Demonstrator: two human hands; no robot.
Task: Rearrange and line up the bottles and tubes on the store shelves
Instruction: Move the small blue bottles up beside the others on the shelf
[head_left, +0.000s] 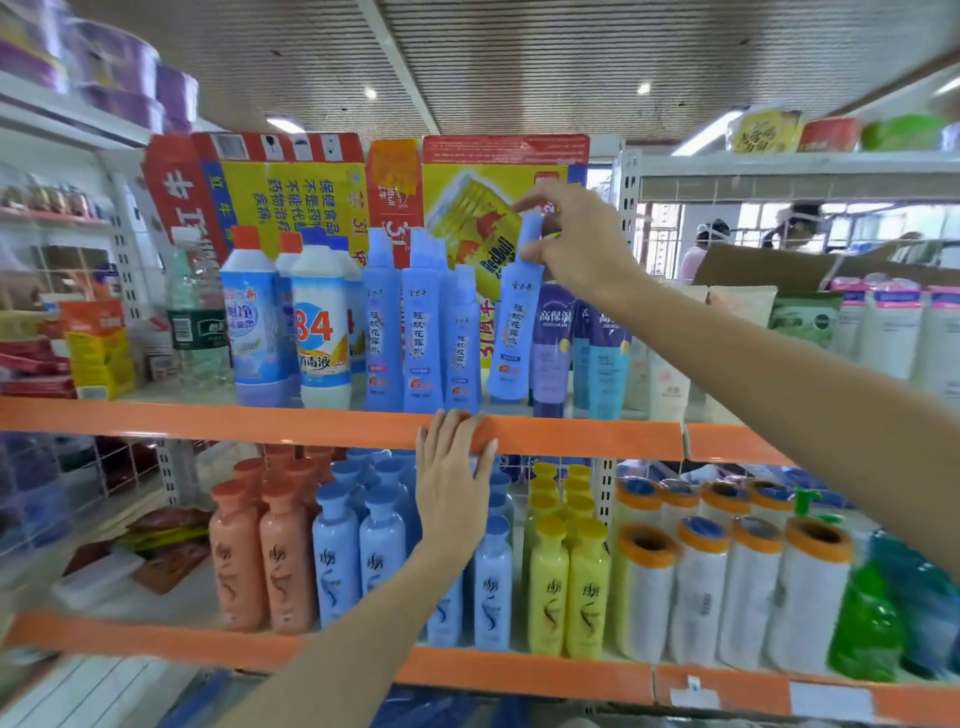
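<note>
My right hand (574, 236) grips the neck of a tall blue bottle (514, 332), which tilts slightly on the upper shelf. To its left three matching blue bottles (418, 338) stand in a row. Purple and teal tubes (597, 353) stand just right of the held bottle. My left hand (452, 478) lies flat, fingers apart, on the orange front edge of the upper shelf (260, 423). On the lower shelf stand rows of orange bottles (262, 561), light blue bottles (358, 551) and yellow bottles (569, 587).
White cleaner bottles (291, 322) and a clear water bottle (195, 312) stand at the upper left. A yellow-red cardboard sheet (363, 192) backs the shelf. White rolls (727, 592) and green bottles (865, 623) fill the lower right. White tubes (893, 327) stand upper right. People are visible far right.
</note>
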